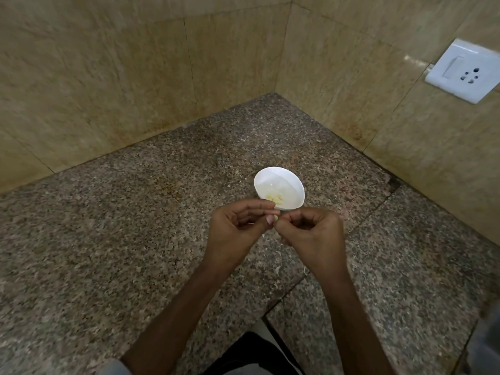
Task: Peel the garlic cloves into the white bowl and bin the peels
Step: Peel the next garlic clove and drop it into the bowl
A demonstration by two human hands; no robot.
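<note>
- The table (130, 228) is a speckled granite slab set in a corner; beige tiled walls (108, 77) rise behind it on the left and right sides.
- The left hand (238, 226) is held above the table, just in front of the near rim of the white bowl (281, 182). Its fingers (257, 205) are curled inward, and the thumb and forefinger tips pinch one garlic clove (275, 218).
- The garlic clove shows only as a small pale tip between the two hands. It is held in the air, near the front edge of the white bowl and outside it.
- The white bowl stands on the table beyond the hands. Its front rim is partly covered by the left forefinger.
- Peeled cloves (276, 198) lie in a small yellowish heap at the bottom of the white bowl, toward its near side.
- The right hand (311, 234) meets the left hand at the garlic clove. Its fingers (296, 216) are curled, with the tips closed on the clove from the right side.
- Peel scraps (305, 270) lie on the table below the right hand, as thin white flakes close to the wrist and near a seam in the slab.
- A white wall socket (465, 70) with a switch is mounted on the right-hand wall, well apart from the white bowl.
</note>
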